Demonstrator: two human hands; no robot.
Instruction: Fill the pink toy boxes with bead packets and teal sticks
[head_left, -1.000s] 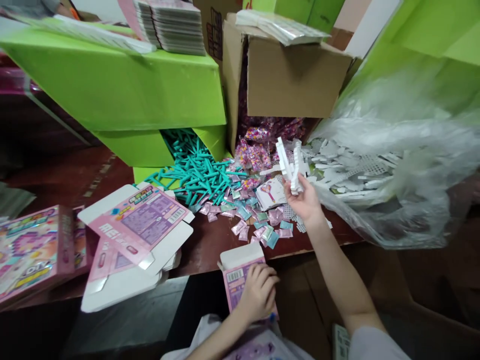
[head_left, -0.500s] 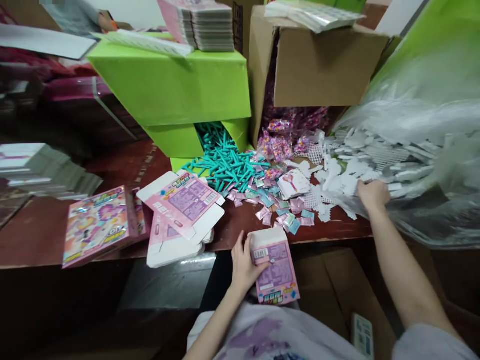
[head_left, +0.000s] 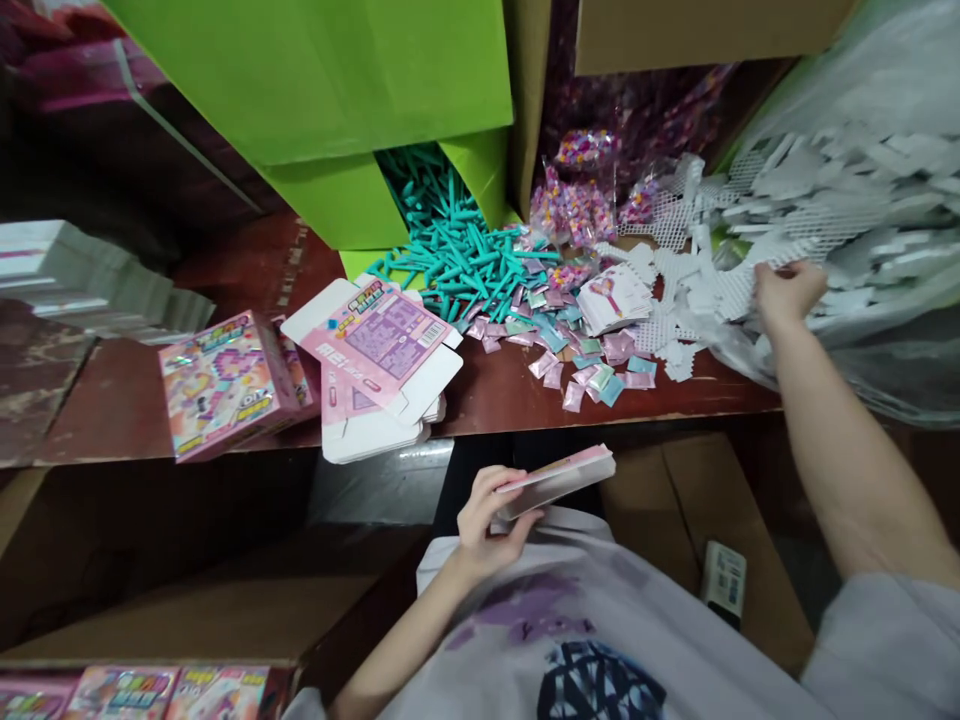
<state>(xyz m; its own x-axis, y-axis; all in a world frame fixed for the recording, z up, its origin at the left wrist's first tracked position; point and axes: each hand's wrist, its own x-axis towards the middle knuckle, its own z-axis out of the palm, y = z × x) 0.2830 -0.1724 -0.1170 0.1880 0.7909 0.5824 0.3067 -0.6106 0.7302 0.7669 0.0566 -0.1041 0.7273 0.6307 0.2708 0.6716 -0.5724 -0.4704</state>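
Avoid crushing the slim pink-and-white cardboard box (head_left: 559, 482) the left hand (head_left: 477, 530) pinches at six o'clock — the right hand (head_left: 791, 294), grip unclear, touches flat white plastic pieces (head_left: 731, 292) at three.

Sticks (head_left: 469, 265): we see plain teal.
Carton (head_left: 322, 80) behind the sticks: lime green.
Mesh pieces (head_left: 670, 218) right of the sticks: white, gridded.
Thin box (head_left: 555, 486) below the sticks: we see pink and white.

Dark red tabletop (head_left: 487, 392) with a paler front edge, running crosswise; purple-wrapped bundle (head_left: 142, 120) with a pale strap at rear left; deep shadow beneath the tabletop, subdued light overall.
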